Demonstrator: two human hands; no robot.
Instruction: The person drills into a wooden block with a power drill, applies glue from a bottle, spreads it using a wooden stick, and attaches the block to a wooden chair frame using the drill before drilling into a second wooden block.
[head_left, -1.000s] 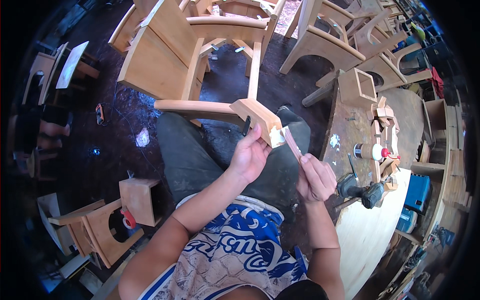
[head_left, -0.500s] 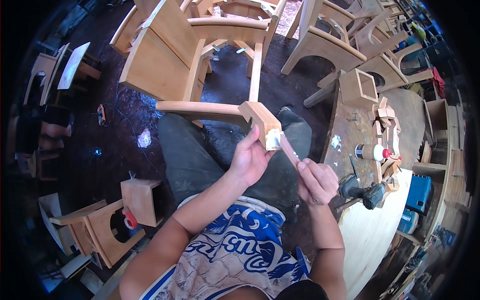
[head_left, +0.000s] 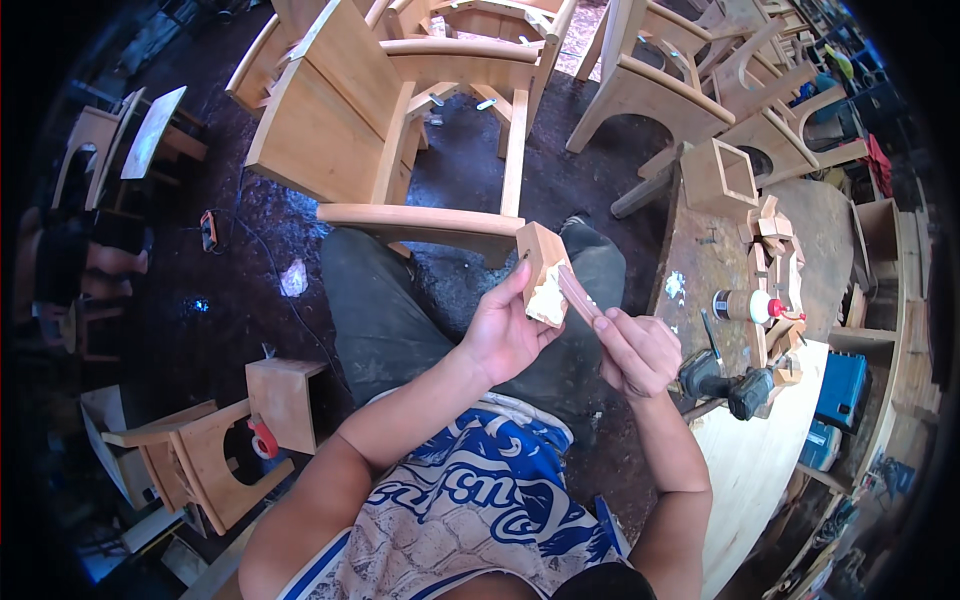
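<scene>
Left hand (head_left: 505,335) clasped round a wooden block (head_left: 545,272), right hand (head_left: 640,352) pinching a thin stick (head_left: 578,292), its tip perhaps in pale filler.

Pale tan wood block (head_left: 546,272); blue-white patterned shirt (head_left: 470,510).

A: Anything different?
B: Wooden block (head_left: 545,272) in left hand (head_left: 503,333) now tilts more upright and sits nearer the body. Right hand (head_left: 637,350) slides the stick (head_left: 580,295) along its pale glued face.
</scene>
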